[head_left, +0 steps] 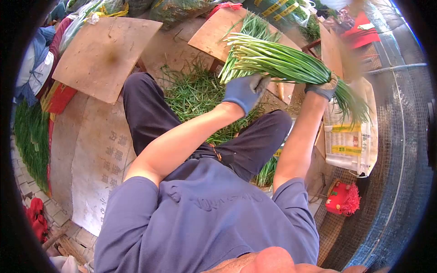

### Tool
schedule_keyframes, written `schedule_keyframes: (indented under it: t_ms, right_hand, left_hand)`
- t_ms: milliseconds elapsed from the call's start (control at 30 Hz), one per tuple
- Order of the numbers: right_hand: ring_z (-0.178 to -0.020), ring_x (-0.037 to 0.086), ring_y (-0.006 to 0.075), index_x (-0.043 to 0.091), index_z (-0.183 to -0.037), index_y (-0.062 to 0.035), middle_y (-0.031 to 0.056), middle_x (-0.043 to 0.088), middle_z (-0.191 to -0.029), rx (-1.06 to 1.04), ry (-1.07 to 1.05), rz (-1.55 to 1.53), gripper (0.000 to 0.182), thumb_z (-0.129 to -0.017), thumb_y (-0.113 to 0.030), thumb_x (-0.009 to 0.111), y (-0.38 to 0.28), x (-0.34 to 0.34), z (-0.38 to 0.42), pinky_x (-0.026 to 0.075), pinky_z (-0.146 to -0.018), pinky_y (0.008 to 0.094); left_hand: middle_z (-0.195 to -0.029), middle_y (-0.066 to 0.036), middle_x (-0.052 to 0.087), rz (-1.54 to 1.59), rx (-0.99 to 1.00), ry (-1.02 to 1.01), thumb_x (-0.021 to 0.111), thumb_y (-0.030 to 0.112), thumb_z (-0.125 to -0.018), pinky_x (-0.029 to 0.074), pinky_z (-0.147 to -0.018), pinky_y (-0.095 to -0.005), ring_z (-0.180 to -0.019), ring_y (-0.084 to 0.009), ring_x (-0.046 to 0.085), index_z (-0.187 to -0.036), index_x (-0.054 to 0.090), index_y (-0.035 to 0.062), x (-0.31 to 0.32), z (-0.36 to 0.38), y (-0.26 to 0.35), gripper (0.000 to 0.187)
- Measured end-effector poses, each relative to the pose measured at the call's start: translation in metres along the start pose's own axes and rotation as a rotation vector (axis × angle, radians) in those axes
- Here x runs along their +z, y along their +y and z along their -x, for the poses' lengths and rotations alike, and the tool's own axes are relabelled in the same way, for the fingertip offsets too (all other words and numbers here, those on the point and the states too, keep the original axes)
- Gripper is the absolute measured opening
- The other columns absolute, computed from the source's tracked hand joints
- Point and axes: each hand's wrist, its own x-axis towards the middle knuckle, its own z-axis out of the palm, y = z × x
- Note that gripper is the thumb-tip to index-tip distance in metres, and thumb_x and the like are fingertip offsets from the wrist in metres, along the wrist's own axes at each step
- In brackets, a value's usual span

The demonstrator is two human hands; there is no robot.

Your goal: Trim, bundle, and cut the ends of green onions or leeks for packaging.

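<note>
My right hand (324, 87), in a grey-blue glove, is wrapped round a thick bundle of garlic chives (282, 61). The pale stem ends point left; the green leaf ends hang past the hand on the right and are blurred. My left hand (248, 90), also gloved, is just below the stem end with its fingers curled in. Whether it holds anything is hidden. More chives (259, 29) lie on the board (214, 34) behind the bundle. Between my legs is a heap of loose green leaves (195, 95).
A second wooden board (107, 57) stands to the left. A white plastic crate (346, 143) is at the right, above a red container (341, 198). More green leaves (31, 141) lie at the far left. Filled plastic bags (177, 11) line the back, and blue netting (396, 150) runs along the right.
</note>
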Motion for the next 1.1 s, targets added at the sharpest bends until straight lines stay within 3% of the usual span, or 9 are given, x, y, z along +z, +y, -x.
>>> schedule_keyframes:
  t_ms: [167, 300, 467, 700, 800, 867, 1000, 1033, 1100]
  right_hand:
    - [-0.092, 0.064, 0.0422, 0.060, -0.105, 0.0041, 0.0240, 0.066, -0.103, -0.023, -0.082, 0.119, 0.047, -0.085, -0.033, 0.040, 0.015, -0.011, -0.010, 0.053, -0.087, 0.0549]
    - [-0.098, 0.064, 0.0437, 0.061, -0.110, 0.0092, 0.0284, 0.065, -0.109, 0.127, -0.166, 0.185, 0.055, -0.084, -0.034, 0.039, 0.008, -0.080, -0.078, 0.052, -0.091, 0.0543]
    - [-0.093, 0.063, 0.0425, 0.060, -0.107, -0.0001, 0.0233, 0.065, -0.106, 0.016, -0.056, 0.025, 0.044, -0.084, -0.033, 0.044, 0.004, -0.025, -0.038, 0.053, -0.087, 0.0572]
    - [-0.095, 0.061, 0.0432, 0.058, -0.110, -0.0121, 0.0171, 0.063, -0.107, 0.034, -0.044, -0.155, 0.033, -0.084, -0.029, 0.045, 0.002, -0.034, -0.056, 0.052, -0.082, 0.0634]
    - [-0.098, 0.061, 0.0436, 0.058, -0.111, -0.0099, 0.0181, 0.063, -0.111, 0.044, -0.050, -0.159, 0.037, -0.084, -0.031, 0.045, 0.002, -0.032, -0.050, 0.051, -0.084, 0.0624]
    - [-0.101, 0.060, 0.0437, 0.058, -0.112, -0.0079, 0.0190, 0.063, -0.113, 0.077, 0.019, -0.114, 0.042, -0.083, -0.034, 0.044, 0.000, -0.017, -0.030, 0.049, -0.088, 0.0619]
    - [-0.102, 0.060, 0.0433, 0.059, -0.112, -0.0079, 0.0194, 0.063, -0.114, 0.099, -0.025, -0.095, 0.043, -0.083, -0.034, 0.041, 0.001, -0.011, -0.019, 0.047, -0.090, 0.0617]
    - [-0.102, 0.060, 0.0432, 0.059, -0.112, -0.0080, 0.0192, 0.063, -0.115, 0.093, -0.018, -0.074, 0.042, -0.084, -0.034, 0.041, 0.002, -0.008, -0.015, 0.047, -0.090, 0.0615]
    - [-0.101, 0.060, 0.0409, 0.060, -0.111, -0.0090, 0.0180, 0.064, -0.114, 0.053, -0.003, -0.034, 0.042, -0.086, -0.036, 0.040, 0.007, -0.005, -0.011, 0.048, -0.090, 0.0589]
  left_hand:
    - [-0.078, -0.017, 0.065, 0.321, 0.476, 0.085, 0.055, 0.024, -0.094, 0.048, -0.056, -0.0453, -0.069, -0.0388, 0.063, -0.093, 0.063, 0.0144, 0.028, 0.020, 0.062, 0.013]
    - [-0.079, -0.017, 0.066, 0.127, 0.579, -0.423, 0.053, 0.029, -0.095, 0.051, -0.061, -0.0467, -0.072, -0.0402, 0.064, -0.097, 0.062, 0.0140, 0.029, 0.054, 0.067, 0.018]
    - [-0.075, -0.017, 0.065, -0.162, 0.506, -0.947, 0.040, 0.043, -0.099, 0.051, -0.064, -0.0506, -0.072, -0.0402, 0.065, -0.096, 0.059, 0.0129, 0.019, 0.081, 0.015, 0.036]
    - [-0.105, -0.022, 0.067, -0.235, 0.032, -0.932, 0.044, 0.052, -0.095, 0.051, -0.084, -0.0466, -0.096, -0.0398, 0.065, -0.115, 0.063, 0.0076, -0.040, 0.040, 0.011, 0.053]
    - [-0.111, -0.022, 0.067, 0.003, -0.395, -0.424, 0.052, 0.055, -0.092, 0.050, -0.088, -0.0401, -0.104, -0.0321, 0.065, -0.122, 0.061, 0.0054, -0.001, 0.022, -0.092, 0.059]
    - [-0.110, -0.016, 0.069, 0.195, -0.405, -0.086, 0.059, 0.049, -0.093, 0.050, -0.089, -0.0366, -0.101, -0.0256, 0.066, -0.129, 0.057, 0.0064, 0.030, 0.011, -0.151, 0.056]
    - [-0.092, -0.001, 0.065, 0.736, -0.647, -0.213, 0.062, 0.046, -0.093, 0.041, -0.049, -0.0245, -0.057, -0.0076, 0.049, -0.135, 0.052, 0.0087, 0.014, -0.012, -0.125, 0.057]
    - [-0.075, 0.005, 0.057, 0.803, -0.577, -0.313, 0.063, 0.044, -0.093, 0.026, -0.042, -0.0214, -0.049, -0.0031, 0.036, -0.134, 0.053, 0.0084, 0.012, -0.014, -0.120, 0.056]
    - [-0.072, 0.003, 0.058, 0.873, -0.606, -0.332, 0.061, 0.041, -0.095, 0.031, -0.044, -0.0232, -0.051, -0.0050, 0.041, -0.128, 0.058, 0.0072, 0.013, -0.017, -0.102, 0.048]
